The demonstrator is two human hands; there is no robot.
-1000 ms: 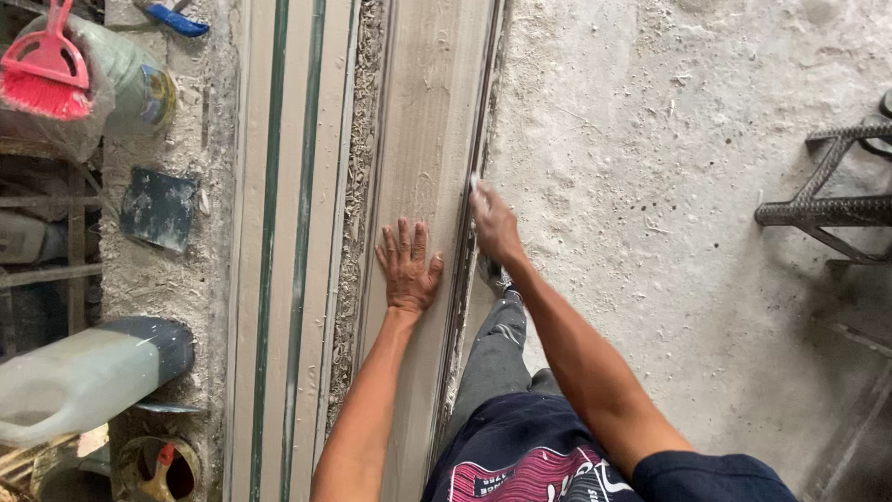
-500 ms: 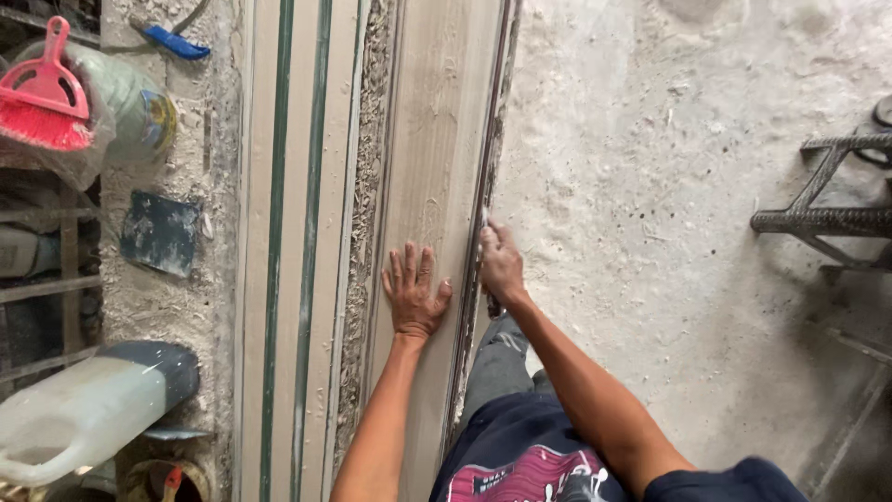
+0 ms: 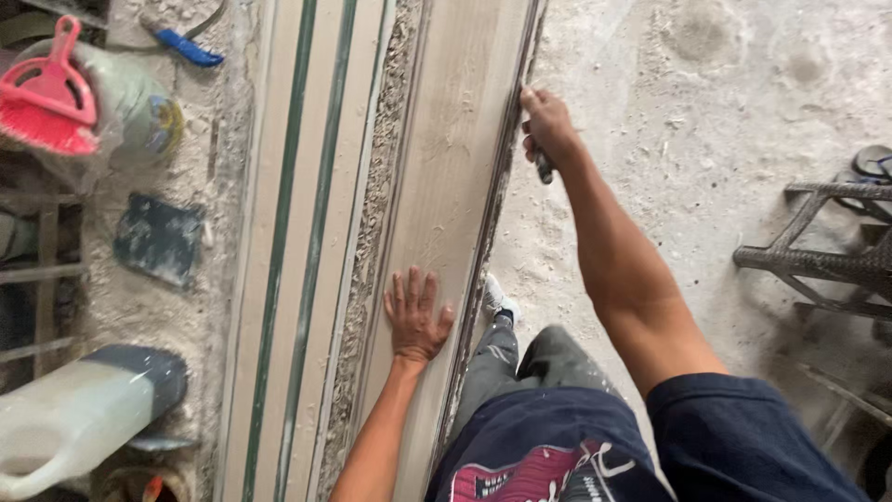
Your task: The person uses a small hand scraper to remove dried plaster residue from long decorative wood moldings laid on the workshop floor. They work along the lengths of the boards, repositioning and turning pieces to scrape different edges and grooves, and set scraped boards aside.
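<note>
We look down on a long pale wooden board (image 3: pixel 446 214) standing on edge beside a stack of green-striped boards (image 3: pixel 297 232), all dusted with shavings. Our left hand (image 3: pixel 415 316) lies flat on the board's face, fingers spread, palm pressing down, holding nothing. Our right hand (image 3: pixel 548 125) is closed around a small dark-handled tool (image 3: pixel 543 167), its fingers pressed together about the handle; the working end meets the board's right edge, though the tip itself is hidden behind the knuckles. Change noted: half a second ago the right hand sat low on that edge, just beside the left hand; it now stands well up the edge, arm stretched out, while the left hand has kept nearly the same spot on the face. We judge that a stroke along the edge has just run away from the body, with the left hand steadying the board through it. A shoe (image 3: pixel 495 299) shows by the foot of the board on the dusty concrete floor (image 3: pixel 706 139). To the left lie a pink dustpan (image 3: pixel 51 98) on a bagged bundle, a blue-handled tool (image 3: pixel 181 45), a dark flat pad (image 3: pixel 158 237) and a whitish plastic jug (image 3: pixel 79 418). A wicker chair frame (image 3: pixel 822 260) stands at the right, well apart from the work
</note>
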